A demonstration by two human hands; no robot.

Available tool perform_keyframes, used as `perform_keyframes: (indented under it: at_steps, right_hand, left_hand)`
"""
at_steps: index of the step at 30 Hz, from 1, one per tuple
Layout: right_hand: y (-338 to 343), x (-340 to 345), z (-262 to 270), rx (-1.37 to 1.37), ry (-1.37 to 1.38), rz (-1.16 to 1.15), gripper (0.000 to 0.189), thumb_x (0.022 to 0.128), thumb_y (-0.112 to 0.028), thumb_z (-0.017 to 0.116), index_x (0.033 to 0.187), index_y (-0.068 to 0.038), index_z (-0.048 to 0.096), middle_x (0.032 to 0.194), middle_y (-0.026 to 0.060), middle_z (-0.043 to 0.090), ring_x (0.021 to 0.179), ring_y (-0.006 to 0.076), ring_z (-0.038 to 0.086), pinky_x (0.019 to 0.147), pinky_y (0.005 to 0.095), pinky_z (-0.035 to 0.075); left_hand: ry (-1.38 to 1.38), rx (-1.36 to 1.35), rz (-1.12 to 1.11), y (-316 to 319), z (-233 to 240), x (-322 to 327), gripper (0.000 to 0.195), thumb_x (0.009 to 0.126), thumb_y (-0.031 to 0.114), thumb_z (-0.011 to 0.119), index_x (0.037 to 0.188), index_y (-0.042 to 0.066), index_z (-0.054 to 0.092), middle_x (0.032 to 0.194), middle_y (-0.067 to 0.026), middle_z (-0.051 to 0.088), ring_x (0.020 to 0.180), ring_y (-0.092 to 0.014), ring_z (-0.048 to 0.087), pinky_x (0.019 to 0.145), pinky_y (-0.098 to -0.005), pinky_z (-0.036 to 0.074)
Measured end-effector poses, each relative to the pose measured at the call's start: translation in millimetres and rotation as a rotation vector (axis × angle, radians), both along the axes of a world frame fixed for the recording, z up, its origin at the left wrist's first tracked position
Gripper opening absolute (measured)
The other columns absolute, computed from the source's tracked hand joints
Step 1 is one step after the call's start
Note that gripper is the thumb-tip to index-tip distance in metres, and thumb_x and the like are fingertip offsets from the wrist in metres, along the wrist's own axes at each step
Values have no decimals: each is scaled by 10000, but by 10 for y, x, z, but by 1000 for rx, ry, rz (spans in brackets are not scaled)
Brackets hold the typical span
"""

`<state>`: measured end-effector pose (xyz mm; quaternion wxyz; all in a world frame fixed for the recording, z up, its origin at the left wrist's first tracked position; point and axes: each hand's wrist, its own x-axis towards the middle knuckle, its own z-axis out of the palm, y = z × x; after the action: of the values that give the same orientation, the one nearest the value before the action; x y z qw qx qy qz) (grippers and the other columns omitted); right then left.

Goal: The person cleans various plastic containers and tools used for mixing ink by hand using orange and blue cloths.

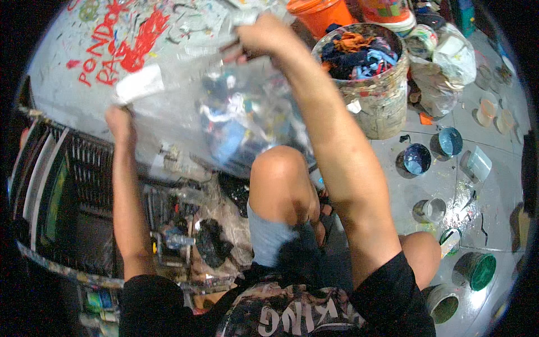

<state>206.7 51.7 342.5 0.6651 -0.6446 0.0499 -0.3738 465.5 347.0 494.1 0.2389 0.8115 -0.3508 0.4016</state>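
A large clear plastic bag (172, 101) is stretched between my raised hands. My left hand (121, 122) grips its edge on the left, just below a bright white patch (141, 83) that is too blurred to identify. Higher and to the right, my right hand (262, 37) is closed on the bag's upper edge, its fingers smeared by motion. Crumpled multicoloured cloth scraps (240, 116), some white and light blue, show through the film. The bag's lower part is close to my bent knee (280, 177); whether they touch I cannot tell.
A paint-stained bucket (372, 109) of rags stands at right, beside orange buckets (322, 14) and a stuffed white plastic bag (450, 63). Several paint cups (417, 159) and a green tub (482, 271) sit on the tiles. Slatted racking (90, 168) is at left; paint marks the wall (54, 90).
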Motion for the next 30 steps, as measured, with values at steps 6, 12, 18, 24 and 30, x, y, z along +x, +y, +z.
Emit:
perform_keyframes:
  at_steps: [6, 12, 18, 24, 30]
  right_hand:
    - [-187, 335, -945, -332, 579, 110, 312, 764, -228, 548, 737, 51, 686, 709, 181, 685, 587, 256, 665, 591, 374, 539]
    - [-367, -208, -905, -667, 962, -357, 722, 713, -607, 739, 1014, 47, 680, 1067, 264, 668, 1002, 371, 666, 848, 439, 533]
    - [-110, -447, -244, -762, 131, -669, 442, 828, -351, 708, 975, 57, 623, 907, 264, 664, 902, 440, 640, 802, 494, 509]
    - [-165, -403, -400, -706, 55, -477, 429, 843, -348, 694, 980, 53, 623, 904, 263, 663, 897, 439, 638, 802, 481, 507]
    - [49, -319, -409, -751, 242, -487, 386, 852, -303, 687, 1021, 37, 618, 942, 256, 646, 911, 428, 631, 814, 484, 504]
  left_hand:
    - [565, -133, -238, 23, -1427, 97, 274, 906, 162, 515, 1052, -18, 662, 970, -62, 667, 863, -144, 578, 758, -293, 454]
    - [813, 712, -413, 132, -1878, -813, 376, 867, 223, 592, 1150, -22, 628, 1068, -117, 678, 1008, -209, 624, 931, -341, 464]
    - [1039, 1597, -474, 644, -2517, -1066, 588, 846, 378, 667, 1312, 40, 544, 1302, -155, 590, 1198, -315, 557, 1039, -443, 411]
    - [973, 555, -267, -66, -2514, -282, 904, 763, 600, 702, 1427, 68, 399, 1289, -248, 531, 1281, -352, 462, 1037, -477, 405]
    - [284, 1078, 43, -526, -3793, 308, 1110, 509, 467, 871, 1453, 141, 385, 1544, -237, 169, 1347, -531, 266, 999, -667, 352]
